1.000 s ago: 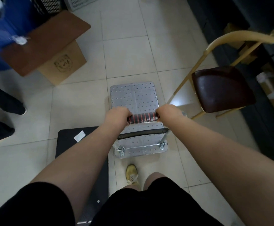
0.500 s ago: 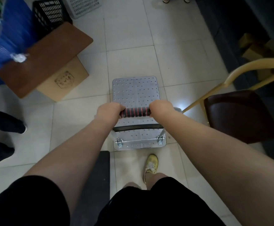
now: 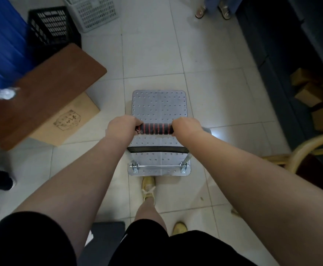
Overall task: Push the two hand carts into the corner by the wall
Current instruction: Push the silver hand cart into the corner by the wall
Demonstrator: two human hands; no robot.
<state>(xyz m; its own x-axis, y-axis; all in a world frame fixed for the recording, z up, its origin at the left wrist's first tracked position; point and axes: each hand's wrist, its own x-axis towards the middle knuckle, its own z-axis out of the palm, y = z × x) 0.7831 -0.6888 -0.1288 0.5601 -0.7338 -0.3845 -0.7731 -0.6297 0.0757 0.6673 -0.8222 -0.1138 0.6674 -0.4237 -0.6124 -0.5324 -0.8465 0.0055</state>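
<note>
Left hand (image 3: 120, 127) and right hand (image 3: 187, 127) are both closed around the ribbed handle (image 3: 154, 129) of the silver hand cart (image 3: 158, 106), whose perforated deck sits on the tiled floor (image 3: 153, 54) just ahead of the hands.

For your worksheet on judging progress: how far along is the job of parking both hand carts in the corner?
Done: nothing looks parked; no cart stands against a wall. In hand: the left hand and right hand grip the red-and-black ribbed handle of the perforated silver metal cart on open tiled floor. Left: reaching the corner, then the second cart, possibly the dark slab at the bottom edge.
</note>
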